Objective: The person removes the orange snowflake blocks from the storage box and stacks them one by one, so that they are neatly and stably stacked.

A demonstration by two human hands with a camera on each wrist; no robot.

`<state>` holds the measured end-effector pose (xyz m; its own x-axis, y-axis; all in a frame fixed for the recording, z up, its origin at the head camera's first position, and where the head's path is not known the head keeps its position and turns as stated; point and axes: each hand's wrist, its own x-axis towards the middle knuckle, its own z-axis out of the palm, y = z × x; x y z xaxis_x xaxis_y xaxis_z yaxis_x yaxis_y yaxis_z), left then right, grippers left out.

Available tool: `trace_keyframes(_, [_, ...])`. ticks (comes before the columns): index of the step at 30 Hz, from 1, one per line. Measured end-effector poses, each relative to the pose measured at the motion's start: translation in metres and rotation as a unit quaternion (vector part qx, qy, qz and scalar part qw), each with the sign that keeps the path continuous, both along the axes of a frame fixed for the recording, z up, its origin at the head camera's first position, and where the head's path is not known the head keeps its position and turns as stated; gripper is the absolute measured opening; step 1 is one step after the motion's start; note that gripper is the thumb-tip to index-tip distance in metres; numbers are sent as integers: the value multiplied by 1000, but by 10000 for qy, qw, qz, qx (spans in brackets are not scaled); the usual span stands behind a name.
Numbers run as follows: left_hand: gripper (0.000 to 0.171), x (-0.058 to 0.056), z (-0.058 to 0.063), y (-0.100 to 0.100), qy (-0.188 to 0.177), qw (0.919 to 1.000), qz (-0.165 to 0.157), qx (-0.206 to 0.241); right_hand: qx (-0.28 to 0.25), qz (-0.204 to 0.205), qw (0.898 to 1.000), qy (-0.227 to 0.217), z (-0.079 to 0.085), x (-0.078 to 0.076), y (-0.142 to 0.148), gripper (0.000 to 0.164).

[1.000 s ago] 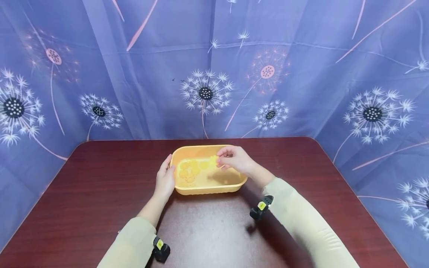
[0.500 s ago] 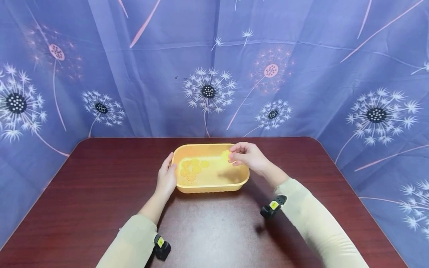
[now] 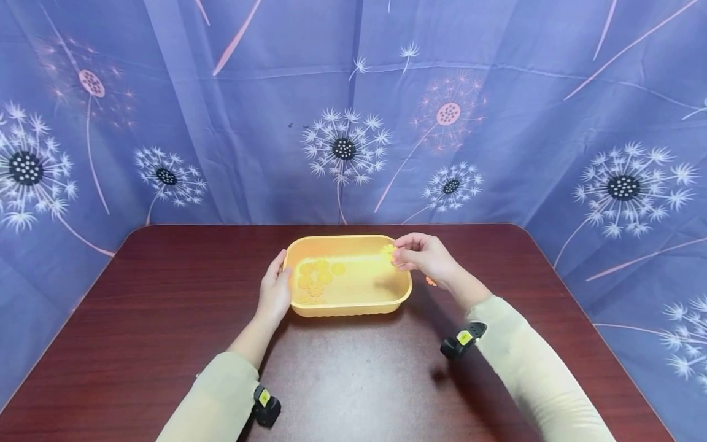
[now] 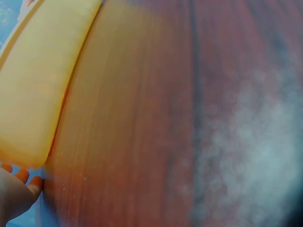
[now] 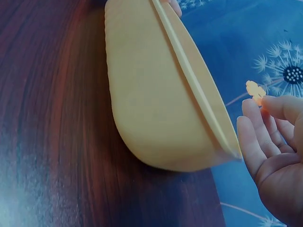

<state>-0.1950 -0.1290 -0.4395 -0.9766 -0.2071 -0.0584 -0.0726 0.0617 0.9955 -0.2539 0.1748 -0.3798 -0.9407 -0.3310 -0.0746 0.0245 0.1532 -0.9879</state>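
A yellow rectangular plastic basin (image 3: 349, 310) with rounded corners sits on the table. My left hand (image 3: 273, 296) grips its left end, thumb at the rim and fingers along the outside; the left wrist view catches just the fingertips (image 4: 35, 183) by the basin's end. Between thumb and fingertips, my right hand (image 3: 434, 261) pinches a small yellow flower-shaped disc (image 3: 389, 252), close over the basin's right rim. The right wrist view shows the disc's notched edge. Several similar yellow discs (image 3: 324, 277) lie in the basin's left half.
A small orange notched piece (image 3: 431, 281) shows on the table, partly hidden by the right wrist. The dark reddish-brown wooden table (image 3: 342, 374) has a blue curtain (image 3: 248, 153) with dandelion prints behind it and along both sides.
My right hand has moved right with the yellow disc, from over the middle of the basin to its right rim. The orange piece has come into sight. The left hand keeps its hold.
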Motion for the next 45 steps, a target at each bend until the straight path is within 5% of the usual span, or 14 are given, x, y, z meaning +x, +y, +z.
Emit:
trace_keyframes(18, [49,1,-2,1,-50,9999,-7,143,-162,-360,9991,-180,-11,5,31,36])
trace_keyframes(29, [49,2,-2,0,-38,10000,-5,46,-635,-595,9956,-351,-22,6,50,24])
trace_keyframes(45, [50,1,-1,1,53,10000,-18,52,-652,-961,9925,-387,-41,5,78,13])
